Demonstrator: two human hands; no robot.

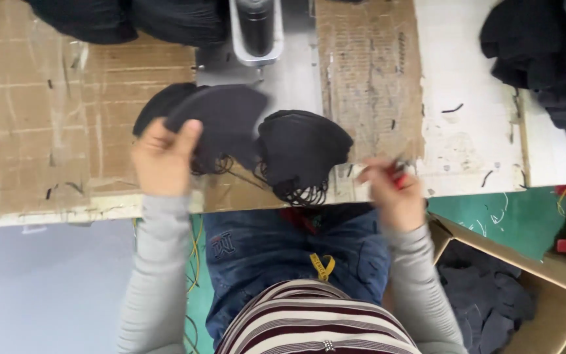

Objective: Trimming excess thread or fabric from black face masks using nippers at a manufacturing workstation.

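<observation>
Head view, left hand gripping black mask, right hand blurred

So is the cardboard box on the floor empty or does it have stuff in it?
It has stuff in it: dark cloth pieces lie inside the open cardboard box.

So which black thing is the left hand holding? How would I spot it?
Find the cardboard-covered worktable, then the metal machine head at its far edge. Just below it, the left hand lifts a black curved mask piece. Unlike the black stack beside it, it is raised and pinched by fingers.
</observation>
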